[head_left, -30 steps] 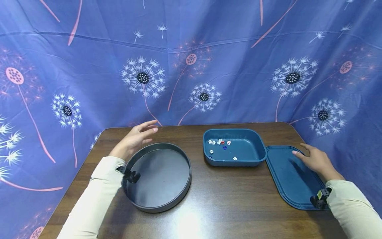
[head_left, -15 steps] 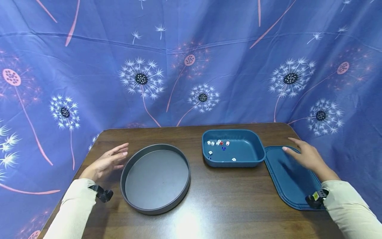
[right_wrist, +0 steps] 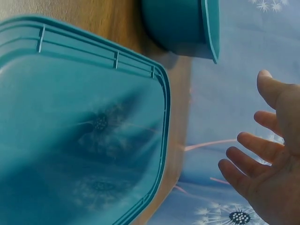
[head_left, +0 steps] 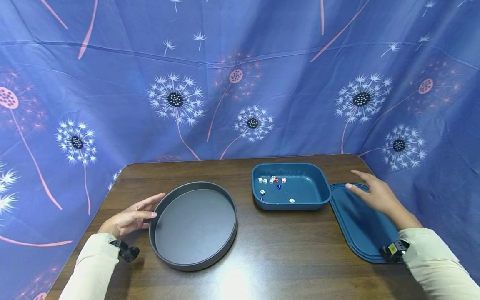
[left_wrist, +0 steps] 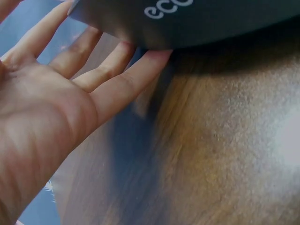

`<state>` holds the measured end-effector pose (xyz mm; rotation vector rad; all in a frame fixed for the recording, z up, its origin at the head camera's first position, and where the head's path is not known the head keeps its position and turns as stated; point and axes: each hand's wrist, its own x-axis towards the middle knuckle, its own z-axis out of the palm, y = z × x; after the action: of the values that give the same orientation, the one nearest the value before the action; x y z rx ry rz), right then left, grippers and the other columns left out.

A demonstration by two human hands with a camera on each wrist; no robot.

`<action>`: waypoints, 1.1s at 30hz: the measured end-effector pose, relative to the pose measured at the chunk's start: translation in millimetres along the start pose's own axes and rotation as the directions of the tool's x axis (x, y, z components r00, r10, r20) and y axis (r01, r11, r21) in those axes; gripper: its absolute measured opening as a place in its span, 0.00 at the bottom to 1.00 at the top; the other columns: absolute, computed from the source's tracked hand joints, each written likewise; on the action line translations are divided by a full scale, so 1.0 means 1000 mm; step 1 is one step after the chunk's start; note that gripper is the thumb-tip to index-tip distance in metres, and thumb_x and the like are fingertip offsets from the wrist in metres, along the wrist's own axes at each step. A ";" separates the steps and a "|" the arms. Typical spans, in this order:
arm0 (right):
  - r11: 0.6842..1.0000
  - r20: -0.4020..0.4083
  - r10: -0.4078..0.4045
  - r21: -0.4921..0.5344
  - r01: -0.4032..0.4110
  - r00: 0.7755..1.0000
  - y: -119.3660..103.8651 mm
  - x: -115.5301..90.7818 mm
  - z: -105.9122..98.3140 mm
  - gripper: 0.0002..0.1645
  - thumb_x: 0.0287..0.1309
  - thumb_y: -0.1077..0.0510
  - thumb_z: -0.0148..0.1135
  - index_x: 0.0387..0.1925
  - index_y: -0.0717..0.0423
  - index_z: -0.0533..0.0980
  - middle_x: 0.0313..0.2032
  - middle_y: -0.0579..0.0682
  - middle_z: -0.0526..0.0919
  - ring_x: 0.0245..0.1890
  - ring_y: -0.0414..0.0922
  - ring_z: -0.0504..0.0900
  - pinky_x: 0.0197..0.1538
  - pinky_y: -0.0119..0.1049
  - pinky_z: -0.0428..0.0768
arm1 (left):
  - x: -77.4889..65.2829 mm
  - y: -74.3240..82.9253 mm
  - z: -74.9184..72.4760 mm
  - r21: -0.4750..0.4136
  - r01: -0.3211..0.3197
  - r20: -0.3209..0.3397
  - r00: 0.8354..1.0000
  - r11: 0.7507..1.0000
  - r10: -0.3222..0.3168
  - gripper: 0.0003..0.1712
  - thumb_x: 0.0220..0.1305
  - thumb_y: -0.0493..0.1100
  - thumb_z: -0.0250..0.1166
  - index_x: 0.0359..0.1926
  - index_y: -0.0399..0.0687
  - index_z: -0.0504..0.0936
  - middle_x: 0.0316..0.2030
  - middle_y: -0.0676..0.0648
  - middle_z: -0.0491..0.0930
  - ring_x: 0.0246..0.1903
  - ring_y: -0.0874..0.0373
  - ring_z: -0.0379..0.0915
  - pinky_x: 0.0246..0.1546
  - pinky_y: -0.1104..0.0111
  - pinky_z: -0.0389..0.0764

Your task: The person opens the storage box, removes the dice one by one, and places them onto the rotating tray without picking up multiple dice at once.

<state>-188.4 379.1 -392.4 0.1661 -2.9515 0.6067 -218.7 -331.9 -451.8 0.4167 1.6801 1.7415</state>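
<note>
A round dark grey pan [head_left: 193, 227] lies on the left of the table. At its left side is my left hand [head_left: 129, 218], its fingers extended and the fingertips right at the pan's outer wall. The left wrist view shows those fingertips along the lower edge of the wall [left_wrist: 211, 23], which carries pale lettering. Over the blue lid [head_left: 354, 225] hovers my right hand [head_left: 378, 198], fingers spread, holding nothing. A blue rectangular container [head_left: 305, 189] stands between the pan and the lid, with several small dice [head_left: 265, 181] in it, white, red and blue.
Brown wooden table [head_left: 277, 258] beneath everything. A blue dandelion-print cloth [head_left: 292, 83] hangs behind it and along both sides. The lid lies flat close beside the container's right end.
My left hand has come from over the pan's far-left rim, out to the left, then back against its side. My right hand has shifted slightly left above the lid.
</note>
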 end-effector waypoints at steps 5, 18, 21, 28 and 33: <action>0.999 -0.008 -0.024 0.035 0.024 1.000 -0.005 0.001 0.001 0.40 0.66 0.43 0.55 0.68 0.65 0.60 0.62 0.76 0.62 0.57 0.74 0.63 0.48 0.68 0.66 | -0.005 -0.003 -0.003 0.002 -0.025 0.051 0.998 1.000 0.025 0.45 0.66 0.25 0.49 0.76 0.47 0.37 0.73 0.37 0.25 0.65 0.56 0.59 0.57 0.50 0.69; 0.982 0.006 -0.045 0.182 0.043 0.999 -0.020 0.004 0.000 0.42 0.63 0.46 0.61 0.70 0.62 0.59 0.62 0.74 0.64 0.57 0.72 0.68 0.47 0.66 0.71 | -0.009 -0.008 -0.007 -0.025 -0.053 0.084 0.995 0.998 0.055 0.47 0.64 0.23 0.49 0.76 0.46 0.35 0.74 0.39 0.26 0.67 0.58 0.55 0.59 0.50 0.68; 0.973 -0.007 -0.066 0.220 0.066 0.998 -0.024 0.006 0.001 0.41 0.61 0.49 0.63 0.69 0.62 0.60 0.61 0.73 0.66 0.56 0.72 0.68 0.47 0.65 0.72 | -0.008 -0.007 -0.006 -0.020 -0.046 0.071 0.996 0.999 0.047 0.47 0.64 0.23 0.49 0.76 0.46 0.36 0.73 0.37 0.24 0.67 0.55 0.56 0.59 0.50 0.68; 0.944 0.010 -0.111 0.313 0.102 0.994 -0.039 0.016 0.008 0.40 0.59 0.52 0.65 0.69 0.60 0.61 0.62 0.70 0.66 0.58 0.71 0.68 0.47 0.64 0.73 | -0.007 -0.006 -0.005 0.003 -0.020 0.038 0.999 1.000 0.020 0.47 0.63 0.24 0.51 0.75 0.46 0.36 0.72 0.34 0.24 0.66 0.50 0.57 0.59 0.47 0.67; 0.920 0.093 -0.123 0.384 0.079 0.988 -0.050 0.024 0.019 0.42 0.60 0.51 0.65 0.71 0.58 0.59 0.65 0.68 0.63 0.61 0.68 0.65 0.53 0.64 0.71 | -0.007 -0.008 -0.005 0.014 -0.011 0.013 1.000 1.000 0.011 0.47 0.64 0.24 0.52 0.76 0.47 0.37 0.73 0.35 0.33 0.65 0.48 0.58 0.59 0.46 0.67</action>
<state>-207.5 323.2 -387.2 0.4000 -2.8727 1.1868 -214.6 -340.6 -458.1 0.4434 1.6842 1.7323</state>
